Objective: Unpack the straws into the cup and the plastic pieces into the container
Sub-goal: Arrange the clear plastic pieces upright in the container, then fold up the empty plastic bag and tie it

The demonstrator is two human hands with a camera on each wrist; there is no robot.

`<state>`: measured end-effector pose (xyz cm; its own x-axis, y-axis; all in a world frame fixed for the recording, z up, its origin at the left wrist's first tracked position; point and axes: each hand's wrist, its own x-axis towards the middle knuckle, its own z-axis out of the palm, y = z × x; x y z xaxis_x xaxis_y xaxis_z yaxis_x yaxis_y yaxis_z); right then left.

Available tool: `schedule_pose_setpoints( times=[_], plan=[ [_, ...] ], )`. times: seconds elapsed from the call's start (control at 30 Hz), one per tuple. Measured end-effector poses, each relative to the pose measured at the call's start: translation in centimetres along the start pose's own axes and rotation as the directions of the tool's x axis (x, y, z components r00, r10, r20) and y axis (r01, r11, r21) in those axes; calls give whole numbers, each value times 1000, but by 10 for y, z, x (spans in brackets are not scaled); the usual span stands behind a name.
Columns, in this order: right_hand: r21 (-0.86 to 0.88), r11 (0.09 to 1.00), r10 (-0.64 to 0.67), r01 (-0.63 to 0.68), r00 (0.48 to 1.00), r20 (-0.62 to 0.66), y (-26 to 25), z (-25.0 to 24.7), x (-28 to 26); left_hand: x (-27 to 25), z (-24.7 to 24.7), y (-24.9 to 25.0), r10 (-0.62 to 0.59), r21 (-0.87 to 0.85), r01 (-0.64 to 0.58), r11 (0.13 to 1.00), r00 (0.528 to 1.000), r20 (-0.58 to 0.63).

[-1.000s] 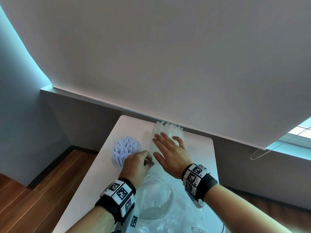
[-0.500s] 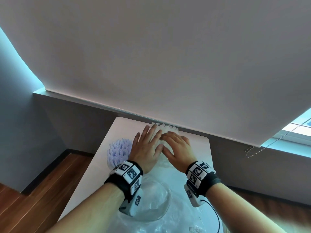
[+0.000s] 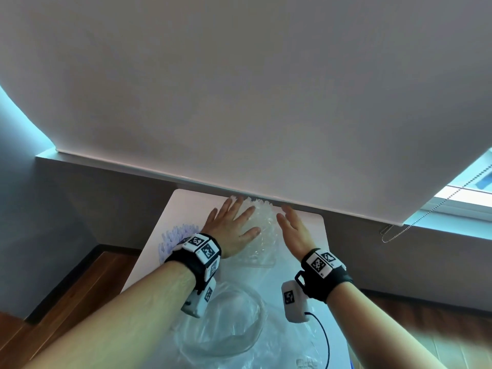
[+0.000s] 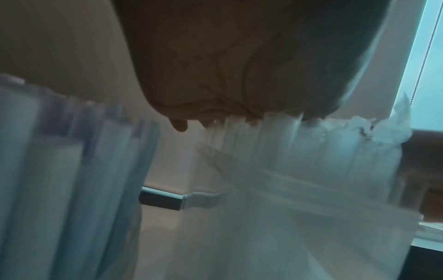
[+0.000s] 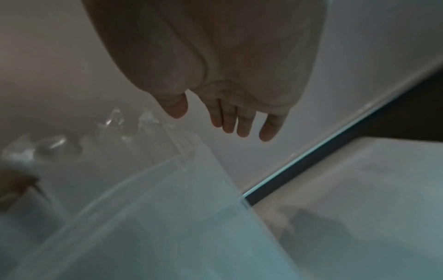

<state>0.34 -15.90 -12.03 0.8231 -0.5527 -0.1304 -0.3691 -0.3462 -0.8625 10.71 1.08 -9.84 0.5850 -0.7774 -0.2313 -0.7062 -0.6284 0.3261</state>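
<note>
The left hand [image 3: 231, 229] lies flat with its fingers spread and straight on top of the clear straws [image 3: 262, 222], which stand bunched upright in the cup [image 3: 259, 251] at the far end of the white counter [image 3: 191, 206], close under the lower edge of the roller blind [image 3: 239, 102]. From the left wrist view the palm [image 4: 227, 75] presses on the straw tips, so this grip is apart, fingers extended and closed round nothing. The right hand [image 3: 292, 230] is held just to the right of the straws, its fingers [image 5: 242, 121] straight and together, thumb slightly out; the right wrist view shows it clear of the straws [image 5: 115, 136] and holding nothing, its grip loose and apart. A second bunch of pale purple straws [image 3: 173, 238] stands to the left, partly hidden behind the left wrist band. Nearer the person a round clear container [image 3: 226, 328] sits on crumpled clear plastic wrapping [image 3: 287, 347] spread over the counter. Whether any plastic pieces lie in the container cannot be told
</note>
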Motion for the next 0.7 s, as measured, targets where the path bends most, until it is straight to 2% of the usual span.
schedule_pose_setpoints(
  times=[0.07,0.17,0.23,0.33,0.4,0.5,0.53,0.57,0.63,0.67,0.7],
  plan=[
    [82,996,23,-24,999,24,4,1,-6,-1,-6,-3,41,-13,-40,999,997,60],
    [158,986,-42,51,997,-58,10,-2,-24,-9,-14,-5,117,-66,-120,991,992,-41],
    [152,982,-97,109,992,-79,15,-3,-39,-15,-11,-1,173,-12,-175,985,982,-71],
    [32,986,-163,161,984,77,25,5,-54,-19,5,4,181,123,-185,975,983,39],
    [-89,978,-172,188,971,163,32,17,-57,-20,11,3,174,140,-187,972,980,100],
    [-173,966,-170,193,975,140,36,28,-53,-22,4,4,200,130,-224,966,964,175],
    [-202,958,-184,202,977,103,36,28,-51,-22,1,4,206,73,-220,973,966,158],
    [-222,951,-207,216,976,64,34,27,-49,-22,-1,4,201,-5,-201,979,976,89],
    [-215,945,-249,245,969,13,29,21,-46,-20,-3,3,135,-110,-151,982,980,-144],
    [-186,953,-247,241,969,-8,26,19,-44,-18,-3,3,84,-104,-112,988,967,-240],
    [-143,964,-231,225,973,-26,22,16,-41,-15,-3,2,31,-73,-53,996,960,-279]
  ],
)
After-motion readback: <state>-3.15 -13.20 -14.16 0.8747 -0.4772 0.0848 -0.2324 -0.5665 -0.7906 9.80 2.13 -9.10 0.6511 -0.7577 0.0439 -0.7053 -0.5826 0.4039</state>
